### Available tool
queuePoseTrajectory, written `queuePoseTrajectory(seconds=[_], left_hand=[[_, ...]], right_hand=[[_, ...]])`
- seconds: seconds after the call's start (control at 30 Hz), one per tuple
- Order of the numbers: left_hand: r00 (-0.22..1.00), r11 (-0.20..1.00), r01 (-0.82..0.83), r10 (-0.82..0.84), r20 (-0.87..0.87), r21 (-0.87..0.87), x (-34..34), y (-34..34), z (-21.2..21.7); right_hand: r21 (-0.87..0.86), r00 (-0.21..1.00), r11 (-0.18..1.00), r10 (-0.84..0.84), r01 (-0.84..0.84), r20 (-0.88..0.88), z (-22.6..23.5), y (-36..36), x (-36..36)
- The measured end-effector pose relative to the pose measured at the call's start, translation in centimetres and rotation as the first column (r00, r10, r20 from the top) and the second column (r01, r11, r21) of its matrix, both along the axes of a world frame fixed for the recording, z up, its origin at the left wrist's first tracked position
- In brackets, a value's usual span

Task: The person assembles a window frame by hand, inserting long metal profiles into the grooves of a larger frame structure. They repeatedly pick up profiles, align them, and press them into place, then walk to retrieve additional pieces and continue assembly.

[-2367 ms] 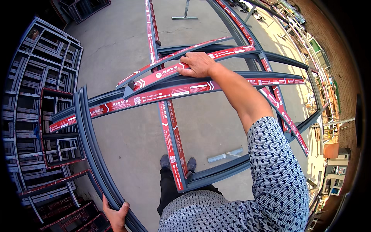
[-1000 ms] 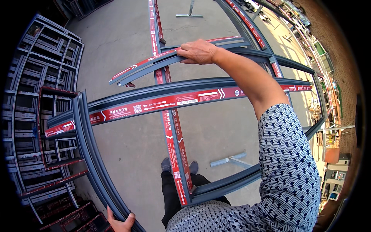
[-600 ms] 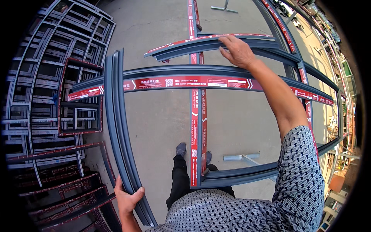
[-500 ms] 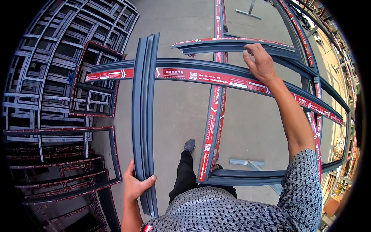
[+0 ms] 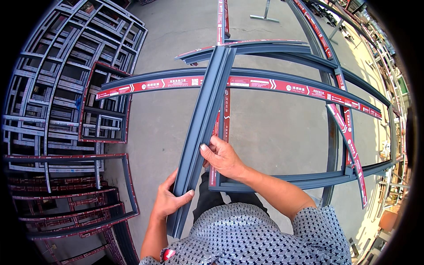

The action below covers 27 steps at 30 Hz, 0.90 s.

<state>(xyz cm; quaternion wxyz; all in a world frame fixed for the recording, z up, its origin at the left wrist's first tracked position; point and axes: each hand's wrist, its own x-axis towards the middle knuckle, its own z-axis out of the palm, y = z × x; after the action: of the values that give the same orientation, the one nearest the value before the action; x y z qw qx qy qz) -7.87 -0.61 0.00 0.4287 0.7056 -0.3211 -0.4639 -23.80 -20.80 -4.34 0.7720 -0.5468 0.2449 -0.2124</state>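
The loose grey profile bar point(image 5: 201, 128) lies tilted over the large window frame point(image 5: 282, 84), near its lower rail, because the left hand point(image 5: 170, 198) grips its lower part with fingers closed around it and the right hand point(image 5: 221, 155) pinches its edge to steady it.

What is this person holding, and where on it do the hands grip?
A long dark grey metal frame bar. The left hand wraps its lower part, near the end closest to the body; the right hand grips its right edge just above.
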Motion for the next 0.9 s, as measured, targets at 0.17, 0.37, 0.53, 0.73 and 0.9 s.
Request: queuePoseTrajectory(seconds=[0.17,0.37,0.53,0.73,0.9], left_hand=[[0.993,0.991,0.058,-0.070,-0.099,-0.119,-1.2,0.4,-1.0],[0.980,0.970,0.139,-0.164,-0.113,-0.197,-0.9,-0.3,-3.8],[0.968,0.944,0.164,-0.210,-0.139,-0.286,0.4,-1.4,-4.7],[0.933,0.945,0.183,-0.254,-0.256,-0.270,2.3,-1.6,-2.3],[0.955,0.932,0.233,-0.272,-0.114,-0.277,5.0,-0.4,-3.5]], right_hand=[[0.044,0.980,0.982,-0.185,0.182,0.078,-0.7,2.0,-2.4],[-0.084,0.895,0.894,-0.444,0.440,-0.044,1.4,3.8,-4.9],[-0.130,0.834,0.826,-0.552,0.548,0.010,1.0,4.5,-5.9],[0.087,0.786,0.799,-0.601,0.595,0.146,1.5,6.4,-5.0],[0.217,0.822,0.868,-0.494,0.447,0.282,2.1,8.2,-1.9]])
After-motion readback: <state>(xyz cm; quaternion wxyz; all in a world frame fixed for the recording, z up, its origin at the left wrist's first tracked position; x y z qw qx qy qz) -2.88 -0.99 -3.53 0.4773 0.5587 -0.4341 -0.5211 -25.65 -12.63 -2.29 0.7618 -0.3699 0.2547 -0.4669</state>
